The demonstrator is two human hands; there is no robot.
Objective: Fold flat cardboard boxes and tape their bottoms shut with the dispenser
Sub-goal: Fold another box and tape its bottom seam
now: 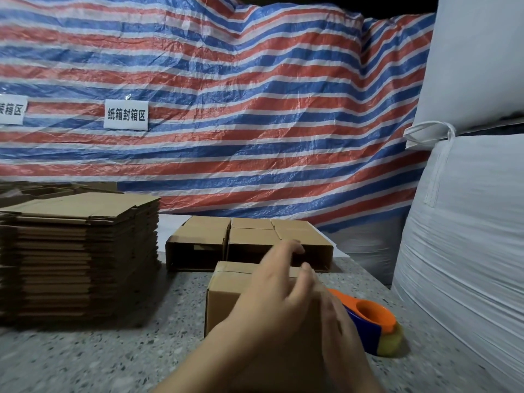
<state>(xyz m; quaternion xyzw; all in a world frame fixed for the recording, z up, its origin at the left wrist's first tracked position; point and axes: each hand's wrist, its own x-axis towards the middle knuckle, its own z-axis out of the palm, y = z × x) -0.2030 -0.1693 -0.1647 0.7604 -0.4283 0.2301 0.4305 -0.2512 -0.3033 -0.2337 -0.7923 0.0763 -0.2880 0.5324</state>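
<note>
**Box under both hands, dispenser idle at its right**

Your box (226, 296) stands folded at the centre of the table (119, 350), directly in front of you. Its top flaps are closed, with the seam running left to right along the far part of the top face. The long axis appears to run from 9 to 3 o'clock; your arms hide the near right portion, so this is not certain.

Your left hand (272, 302) lies across the box top, fingers spread and reaching toward 12 o'clock, not curled round anything. Your right hand (337, 327) sits at the box's right edge with fingers fairly straight; motion blur prevents telling whether it presses the cardboard.

The dispenser (371, 321), orange and blue with a yellowish tape roll, lies on the table at 3 o'clock, just beside the box and partly behind your right hand. Neither hand holds it.

At 12 o'clock, folded boxes (249, 239) stand in a row, open sides facing you, close behind your box. At 9 to 10 o'clock a tall stack (82, 251) of flat cartons stands apart from the box, with bare table between. White sacks (465, 222) wall off the right table edge at 3 o'clock. A striped tarp (226, 95) hangs behind.
</note>
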